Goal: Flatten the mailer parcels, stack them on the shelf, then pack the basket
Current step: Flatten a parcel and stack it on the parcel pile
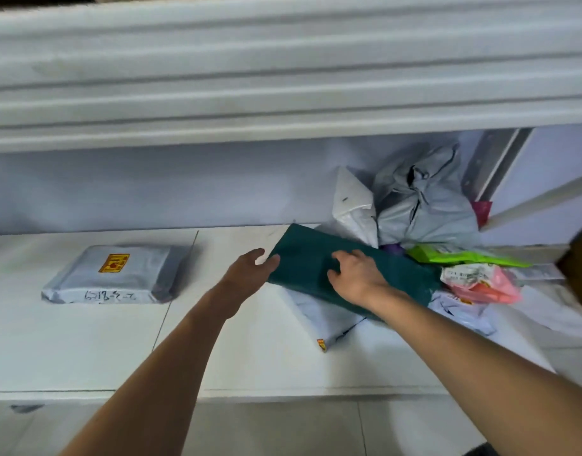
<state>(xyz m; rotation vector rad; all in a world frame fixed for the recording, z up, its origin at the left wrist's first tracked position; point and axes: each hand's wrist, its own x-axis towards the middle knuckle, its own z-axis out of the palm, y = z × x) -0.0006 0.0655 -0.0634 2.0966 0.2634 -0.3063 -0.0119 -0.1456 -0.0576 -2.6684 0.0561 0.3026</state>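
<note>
While under both hands, green mailer point(309, 258) askew on pale mailer point(322, 320), right side of shelf point(250, 357).
Seems light, soft, slick; likely best taken by opposite edges, then pressed flat. Left hand point(250, 271) relaxed, fingers touching its left edge; right hand point(355, 274) on top, fingers bent, press or grip unclear. Grey parcel point(115, 274) well apart leftward.

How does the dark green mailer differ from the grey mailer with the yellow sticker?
The dark green mailer is plain and lies askew on other parcels; the grey mailer bears a yellow sticker and lies alone on the shelf. The left hand and right hand touch the dark green mailer; neither touches the grey mailer. Both lie fairly flat.
</note>
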